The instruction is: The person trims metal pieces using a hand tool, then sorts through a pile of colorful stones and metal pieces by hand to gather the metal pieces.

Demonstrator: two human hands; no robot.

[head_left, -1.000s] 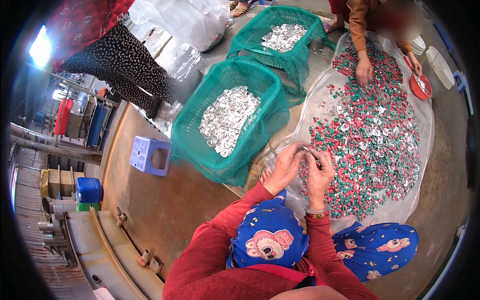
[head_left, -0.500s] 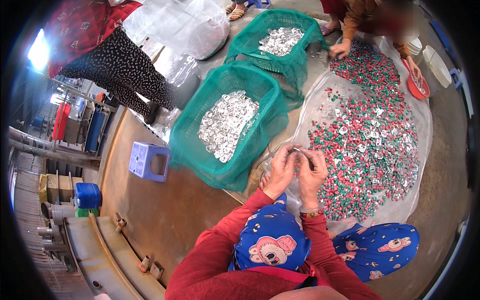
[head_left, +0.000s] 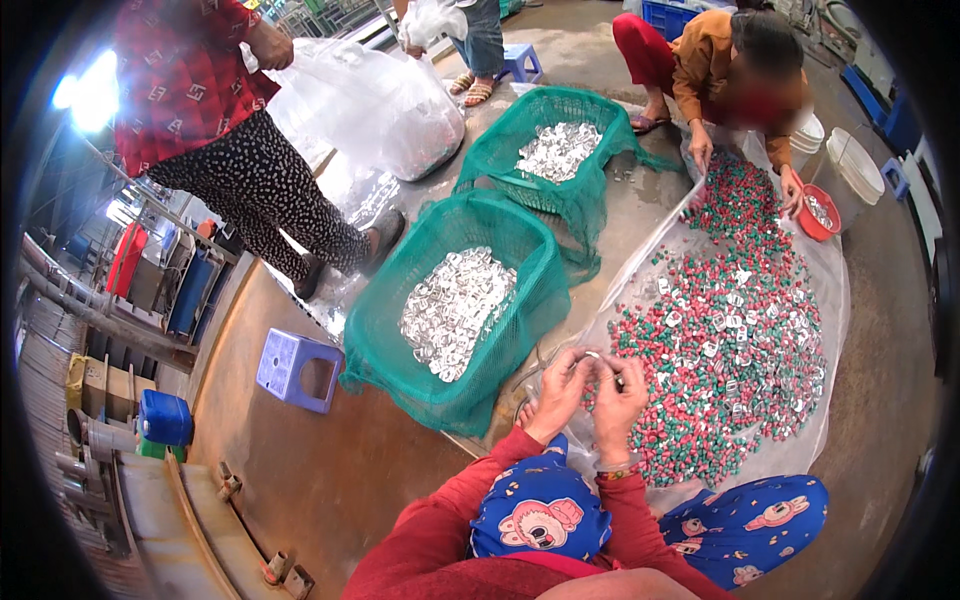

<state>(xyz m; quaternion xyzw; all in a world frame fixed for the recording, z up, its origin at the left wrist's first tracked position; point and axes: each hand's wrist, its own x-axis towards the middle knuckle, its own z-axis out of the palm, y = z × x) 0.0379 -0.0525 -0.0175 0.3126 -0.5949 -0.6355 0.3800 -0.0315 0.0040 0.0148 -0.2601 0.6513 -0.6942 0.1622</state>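
My left hand (head_left: 563, 388) and my right hand (head_left: 620, 402) meet fingertip to fingertip above the near left edge of a pale plastic sheet (head_left: 640, 262). Pinched between them is a small silvery metal piece, mostly hidden by my fingers; only a thin bright edge shows. On the sheet lies a wide spread of small red and green pieces (head_left: 680, 385). Silvery flat pieces with holes (head_left: 738, 320) are scattered among them. Left of my hands stands a green mesh-lined basket (head_left: 540, 330) holding a heap of similar silvery pieces (head_left: 455, 315).
A second mesh-lined basket (head_left: 490, 130) stands behind. Across the sheet a co-worker (head_left: 705, 65) crouches, one hand at the sheet's edge, the other at an orange bowl (head_left: 815, 228). A purple stool (head_left: 290, 365) and a standing person (head_left: 240, 130) with a plastic bag (head_left: 390, 100) are left.
The view has tilted up, so the baskets and sheet sit lower in it. My hands remain together at the metal piece. The co-worker's hand now grasps the sheet's edge, which is raised.
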